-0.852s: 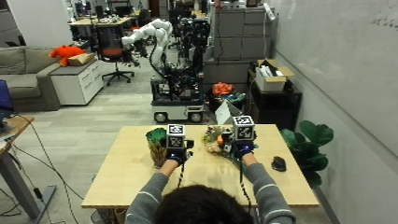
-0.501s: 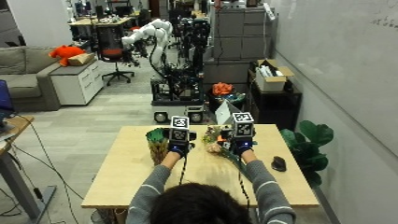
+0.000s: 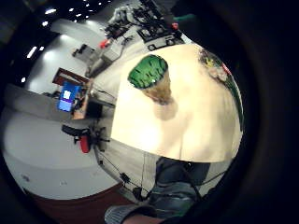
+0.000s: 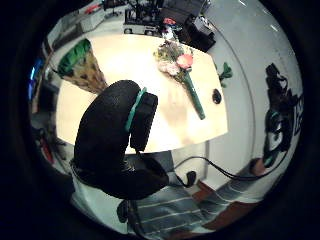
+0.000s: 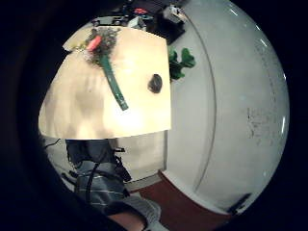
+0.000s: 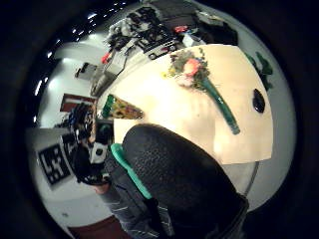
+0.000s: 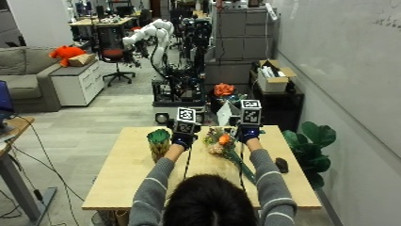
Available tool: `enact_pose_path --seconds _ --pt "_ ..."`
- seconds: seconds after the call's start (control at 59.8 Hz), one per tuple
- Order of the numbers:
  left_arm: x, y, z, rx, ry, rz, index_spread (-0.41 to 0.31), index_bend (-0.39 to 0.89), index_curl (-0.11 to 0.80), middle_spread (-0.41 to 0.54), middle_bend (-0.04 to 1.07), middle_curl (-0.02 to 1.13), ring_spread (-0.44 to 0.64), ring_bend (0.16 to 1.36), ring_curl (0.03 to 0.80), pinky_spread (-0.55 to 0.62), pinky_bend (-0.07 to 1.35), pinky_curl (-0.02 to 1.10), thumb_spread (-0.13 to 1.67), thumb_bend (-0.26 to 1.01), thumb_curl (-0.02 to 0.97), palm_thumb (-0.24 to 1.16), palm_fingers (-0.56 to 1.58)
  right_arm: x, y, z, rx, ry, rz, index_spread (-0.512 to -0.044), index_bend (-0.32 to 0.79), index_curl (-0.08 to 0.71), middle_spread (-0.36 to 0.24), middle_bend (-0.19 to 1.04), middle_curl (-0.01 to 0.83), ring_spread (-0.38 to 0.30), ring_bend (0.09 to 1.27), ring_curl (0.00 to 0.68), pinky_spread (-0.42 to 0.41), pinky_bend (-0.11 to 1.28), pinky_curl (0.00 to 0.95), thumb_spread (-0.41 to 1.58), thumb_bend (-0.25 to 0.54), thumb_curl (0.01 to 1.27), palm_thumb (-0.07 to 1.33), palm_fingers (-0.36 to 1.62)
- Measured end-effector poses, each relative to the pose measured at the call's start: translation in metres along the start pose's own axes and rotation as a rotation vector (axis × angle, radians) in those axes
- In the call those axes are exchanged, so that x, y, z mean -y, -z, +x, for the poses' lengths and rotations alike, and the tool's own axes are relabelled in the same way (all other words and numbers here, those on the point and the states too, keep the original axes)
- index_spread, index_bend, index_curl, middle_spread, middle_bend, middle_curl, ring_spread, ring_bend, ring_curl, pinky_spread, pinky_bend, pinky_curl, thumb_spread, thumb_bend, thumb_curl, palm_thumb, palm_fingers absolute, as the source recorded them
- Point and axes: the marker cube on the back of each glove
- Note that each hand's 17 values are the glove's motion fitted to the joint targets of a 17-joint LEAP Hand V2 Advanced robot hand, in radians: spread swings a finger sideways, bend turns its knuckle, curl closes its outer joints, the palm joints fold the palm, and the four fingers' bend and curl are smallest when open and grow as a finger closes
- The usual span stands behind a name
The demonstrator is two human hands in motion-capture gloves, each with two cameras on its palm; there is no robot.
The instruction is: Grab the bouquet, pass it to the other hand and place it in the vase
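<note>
The bouquet [image 7: 220, 141] of orange and pale flowers lies on the wooden table [image 7: 125, 174], its green wrapped stem pointing toward the person. It shows too as the bouquet [image 4: 175, 62], the bouquet [image 5: 102, 44] and the bouquet [image 6: 192, 69]. The vase [image 7: 158, 143], green at the mouth with a yellowish patterned body, stands upright left of it; the vase [image 3: 152, 79] looks empty. My left hand [image 7: 183, 140] hovers between vase and flowers and holds nothing. My right hand [image 7: 249, 135] is raised just right of the blooms, also holding nothing.
A small black object [image 7: 281, 165] lies on the table to the right of the stem. A potted plant [image 7: 311, 141] stands beyond the table's right edge. Bare tabletop stretches in front of the vase and at the left.
Both hands have risen and moved away from the person, toward the far side of the table. The bouquet and the vase have stayed where they were.
</note>
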Motion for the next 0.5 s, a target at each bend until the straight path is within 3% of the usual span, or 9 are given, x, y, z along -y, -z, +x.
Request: enact_pose_path --seconds 0.1,0.234,0.434,0.501 --pt "0.002 0.001 0.008 -0.013 -0.012 0.026 -0.043 0.17 0.326 0.183 0.17 0.27 0.31 0.46 0.245 0.32 0.36 0.31 1.16 -0.02 0.267 0.23 0.32 0.013 -0.002 0.010 0.007 -0.072 -0.010 -0.425 0.12 0.187 -0.054 0.18 0.258 0.119 0.45 0.246 0.269 0.56 0.323 1.11 -0.024 0.23 0.10 0.03" --pt "-0.002 -0.009 0.022 -0.099 -0.067 -0.061 -0.037 0.16 0.332 0.177 0.18 0.28 0.31 0.45 0.251 0.32 0.35 0.31 1.15 -0.02 0.274 0.23 0.32 0.027 -0.020 0.024 0.012 -0.156 0.015 -0.390 0.10 0.177 0.031 0.18 0.268 0.167 0.51 0.267 0.288 0.62 0.343 1.09 -0.024 0.24 0.09 0.05" --pt "-0.011 -0.020 0.038 -0.249 -0.121 -0.154 -0.026 0.16 0.334 0.190 0.17 0.29 0.31 0.46 0.260 0.32 0.36 0.33 1.15 -0.02 0.280 0.23 0.30 0.047 -0.070 0.042 0.032 -0.230 0.002 -0.337 0.11 0.166 0.082 0.20 0.287 0.192 0.54 0.282 0.296 0.66 0.357 1.06 -0.022 0.25 0.10 0.05" --pt "-0.011 -0.024 0.042 -0.261 -0.127 -0.161 -0.021 0.15 0.333 0.193 0.17 0.29 0.31 0.47 0.262 0.32 0.37 0.33 1.15 -0.02 0.281 0.23 0.29 0.052 -0.086 0.047 0.039 -0.234 0.061 -0.326 0.11 0.164 0.088 0.20 0.293 0.194 0.54 0.283 0.296 0.67 0.360 1.06 -0.020 0.26 0.11 0.05"
